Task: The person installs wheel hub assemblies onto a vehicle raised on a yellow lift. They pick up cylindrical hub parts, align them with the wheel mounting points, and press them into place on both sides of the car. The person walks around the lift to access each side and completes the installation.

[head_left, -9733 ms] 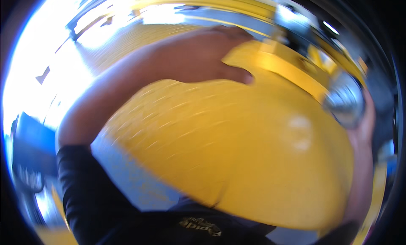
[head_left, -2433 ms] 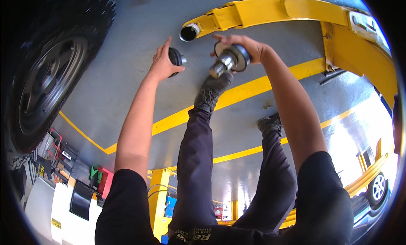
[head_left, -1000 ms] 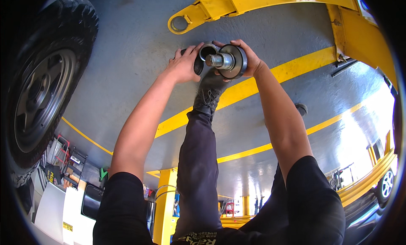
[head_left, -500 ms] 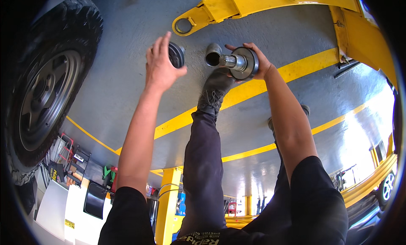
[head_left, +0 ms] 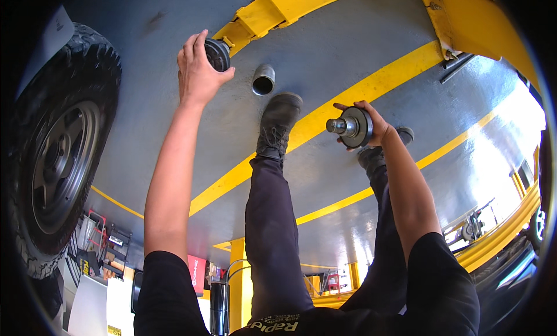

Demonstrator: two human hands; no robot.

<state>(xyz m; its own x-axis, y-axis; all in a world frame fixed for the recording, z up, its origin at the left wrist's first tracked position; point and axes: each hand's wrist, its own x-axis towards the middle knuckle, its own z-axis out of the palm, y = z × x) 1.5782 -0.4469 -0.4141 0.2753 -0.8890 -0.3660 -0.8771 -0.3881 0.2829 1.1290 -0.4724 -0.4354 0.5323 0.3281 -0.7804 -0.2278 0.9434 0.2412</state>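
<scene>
At the tip of the yellow lift arm, my left hand (head_left: 198, 75) grips a round black lift pad (head_left: 217, 56) by its edge, fingers and thumb spread round it. The pad overlaps the arm's end; I cannot tell if it touches it. Further right and lower, my right hand (head_left: 377, 127) holds a second lift pad (head_left: 360, 126), a dark-rimmed disc whose stepped metal stem, threaded at the end, points left. Its fingers wrap round behind the disc. Between the hands, a hollow metal sleeve (head_left: 263, 79) stands on the floor, just beyond my boot.
The yellow lift arm (head_left: 272, 14) reaches in from the upper right, joined to a yellow carriage (head_left: 464, 22). A large vehicle wheel (head_left: 64, 144) fills the left side. Yellow stripes cross the grey floor (head_left: 145, 104). My boot (head_left: 278, 118) is near the sleeve.
The view has shifted. My right hand has drawn its pad away from the sleeve, toward the right and nearer me. My left hand has brought its pad up against the view of the lift arm's end.
</scene>
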